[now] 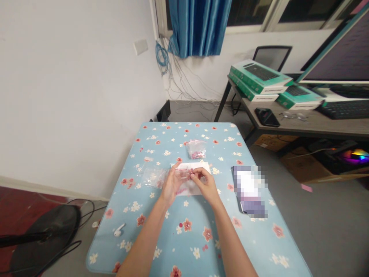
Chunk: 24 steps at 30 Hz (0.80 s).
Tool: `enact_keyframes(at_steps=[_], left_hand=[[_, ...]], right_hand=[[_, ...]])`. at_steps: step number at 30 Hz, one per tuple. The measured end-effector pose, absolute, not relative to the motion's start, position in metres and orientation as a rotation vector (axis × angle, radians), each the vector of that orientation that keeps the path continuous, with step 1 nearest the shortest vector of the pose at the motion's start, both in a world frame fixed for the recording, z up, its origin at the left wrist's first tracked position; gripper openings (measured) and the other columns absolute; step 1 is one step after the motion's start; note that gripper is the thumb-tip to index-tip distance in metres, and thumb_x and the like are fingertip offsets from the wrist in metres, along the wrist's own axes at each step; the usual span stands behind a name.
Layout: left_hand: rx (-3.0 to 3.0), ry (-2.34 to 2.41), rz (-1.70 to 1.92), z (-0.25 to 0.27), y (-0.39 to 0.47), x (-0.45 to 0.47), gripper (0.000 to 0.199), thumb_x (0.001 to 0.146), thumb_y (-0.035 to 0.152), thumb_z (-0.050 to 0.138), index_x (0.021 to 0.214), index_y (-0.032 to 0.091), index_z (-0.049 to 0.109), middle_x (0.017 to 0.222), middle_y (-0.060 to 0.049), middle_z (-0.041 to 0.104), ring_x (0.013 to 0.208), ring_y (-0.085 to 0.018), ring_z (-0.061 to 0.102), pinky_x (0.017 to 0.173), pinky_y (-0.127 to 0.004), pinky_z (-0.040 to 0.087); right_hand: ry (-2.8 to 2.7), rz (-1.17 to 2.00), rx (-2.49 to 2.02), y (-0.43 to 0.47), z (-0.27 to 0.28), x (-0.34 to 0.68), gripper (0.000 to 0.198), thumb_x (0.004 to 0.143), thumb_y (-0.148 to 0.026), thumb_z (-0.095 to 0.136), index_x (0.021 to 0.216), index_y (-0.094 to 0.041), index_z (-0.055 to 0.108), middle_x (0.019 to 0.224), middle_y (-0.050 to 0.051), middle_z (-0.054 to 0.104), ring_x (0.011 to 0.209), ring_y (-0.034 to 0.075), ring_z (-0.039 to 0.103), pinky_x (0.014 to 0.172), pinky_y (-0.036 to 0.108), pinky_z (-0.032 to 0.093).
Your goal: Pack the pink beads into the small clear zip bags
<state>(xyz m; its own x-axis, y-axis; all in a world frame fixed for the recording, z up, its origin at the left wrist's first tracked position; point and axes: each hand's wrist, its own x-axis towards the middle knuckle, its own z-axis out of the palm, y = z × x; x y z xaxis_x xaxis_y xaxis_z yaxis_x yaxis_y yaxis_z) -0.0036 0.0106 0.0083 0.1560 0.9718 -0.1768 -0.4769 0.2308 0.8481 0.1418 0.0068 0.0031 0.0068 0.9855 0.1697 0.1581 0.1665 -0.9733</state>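
Over the white sheet (193, 189), left hand (170, 185) and right hand (208, 185) hold clear plastic (182, 174) — details blurred.

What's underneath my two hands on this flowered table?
Beneath your left hand and right hand lies a white sheet showing some pink. The parts your hands cover are hidden, so I can't tell what's there.

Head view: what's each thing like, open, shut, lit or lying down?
Left hand: grip partly hidden
Right hand: grip pinched, contents unclear
Bag of red bits: lying, seal unclear
Clear bag: lying flat
White paper: under hands
Earbud: lying
Desk phone: screen dark
Green boxes: two stacked, one beside
Curtain: hanging
Monitor: seems on
Rainbow light: lit
Blurred thing: can't tell
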Motion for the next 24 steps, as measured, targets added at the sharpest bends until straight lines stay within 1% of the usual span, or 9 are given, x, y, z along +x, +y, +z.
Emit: enact_keyframes(at_steps=[3,6,9,12,15,20,24], left_hand=[[0.626,0.820,1.186,0.004,0.010,0.001,0.042,0.082,0.055,0.052,0.106,0.020,0.054,0.087,-0.006,0.072,0.083,-0.019,0.068,0.084,-0.038,0.052],[0.599,0.852,1.161,0.000,0.011,0.003,0.045,0.078,0.059,0.055,0.093,0.016,0.056,0.079,-0.007,0.071,0.076,-0.020,0.069,0.077,-0.037,0.054],[0.617,0.911,1.163,-0.003,0.012,0.003,0.049,0.074,0.060,0.060,0.091,0.015,0.056,0.078,-0.007,0.071,0.072,-0.021,0.069,0.069,-0.035,0.056],[0.649,0.990,1.195,-0.006,0.013,0.003,0.044,0.071,0.057,0.065,0.087,0.018,0.052,0.076,-0.003,0.069,0.067,-0.018,0.068,0.061,-0.032,0.056],[0.718,1.049,1.193,-0.009,0.012,0.003,0.040,0.073,0.056,0.063,0.081,0.020,0.049,0.074,0.000,0.067,0.066,-0.018,0.068,0.056,-0.029,0.056],[0.864,1.146,1.209,-0.012,0.011,0.002,0.039,0.078,0.057,0.055,0.079,0.019,0.049,0.079,-0.001,0.065,0.062,-0.015,0.066,0.047,-0.025,0.054],[0.921,1.178,1.209,-0.011,0.010,0.002,0.038,0.079,0.057,0.054,0.078,0.019,0.049,0.073,0.000,0.063,0.057,-0.015,0.064,0.045,-0.026,0.054]], right_hand=[[-1.354,0.938,-1.232,0.007,0.002,0.141,0.018,0.081,-0.037,0.060,0.084,-0.019,0.059,0.065,-0.002,0.050,0.063,0.014,0.048,0.063,0.027,0.040],[-1.348,0.911,-1.242,0.009,0.001,0.144,0.019,0.080,-0.038,0.060,0.082,-0.019,0.060,0.067,-0.001,0.053,0.063,0.014,0.048,0.063,0.028,0.041],[-1.383,0.922,-1.228,0.010,-0.001,0.147,0.020,0.082,-0.039,0.058,0.076,-0.019,0.062,0.071,0.001,0.057,0.067,0.015,0.050,0.066,0.028,0.041],[-1.382,0.937,-1.222,0.010,-0.001,0.149,0.022,0.081,-0.039,0.058,0.072,-0.019,0.062,0.069,0.001,0.056,0.066,0.015,0.049,0.066,0.028,0.041],[-1.367,0.968,-1.205,0.010,0.000,0.149,0.022,0.080,-0.038,0.059,0.069,-0.019,0.061,0.067,0.000,0.054,0.065,0.015,0.049,0.065,0.028,0.040],[-1.367,0.996,-1.167,0.010,0.003,0.147,0.022,0.078,-0.038,0.061,0.066,-0.020,0.058,0.064,-0.001,0.051,0.064,0.015,0.047,0.064,0.027,0.039],[-1.369,0.995,-1.177,0.009,0.004,0.146,0.020,0.077,-0.037,0.061,0.066,-0.020,0.058,0.063,-0.002,0.049,0.063,0.014,0.045,0.064,0.027,0.038]])
